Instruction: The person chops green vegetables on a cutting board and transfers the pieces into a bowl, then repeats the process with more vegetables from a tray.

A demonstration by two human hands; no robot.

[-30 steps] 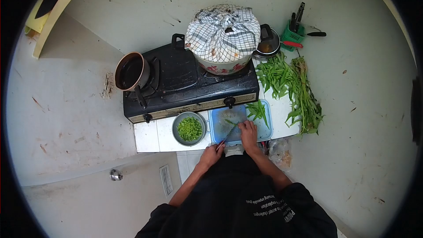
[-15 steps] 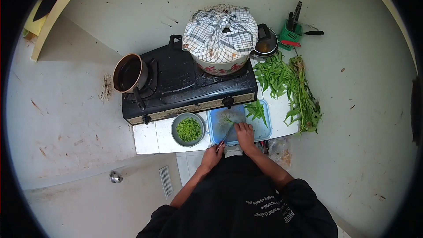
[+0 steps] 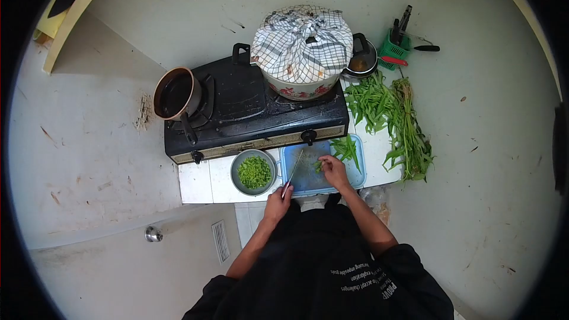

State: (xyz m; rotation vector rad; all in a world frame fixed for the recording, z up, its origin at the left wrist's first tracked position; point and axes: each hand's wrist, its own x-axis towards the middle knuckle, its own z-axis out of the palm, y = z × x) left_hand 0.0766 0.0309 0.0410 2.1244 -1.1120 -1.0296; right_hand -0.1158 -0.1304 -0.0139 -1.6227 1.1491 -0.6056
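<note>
My left hand (image 3: pixel 277 204) is closed round the handle of a knife (image 3: pixel 295 168), whose blade points up over the left part of the blue cutting board (image 3: pixel 308 186). Over the board's middle, my right hand (image 3: pixel 333 172) pinches a small bunch of green leaves (image 3: pixel 318 166). More long leaves (image 3: pixel 345 150) lie on the board's upper right. A grey bowl (image 3: pixel 235 184) of chopped greens (image 3: pixel 254 172) stands left of the board.
Behind the board is a black stove (image 3: pixel 237 133) with a saucepan (image 3: pixel 178 93) and a cloth-covered pot (image 3: pixel 302 53). Leafy bundles (image 3: pixel 409 136) lie at the right, below a green utensil basket (image 3: pixel 392 50). A lidded pan (image 3: pixel 361 62) stands beside the pot.
The knife has swung away from my right hand and its blade now points more upright. My right hand has moved slightly right and lifted, with leaves now showing at its fingertips.
</note>
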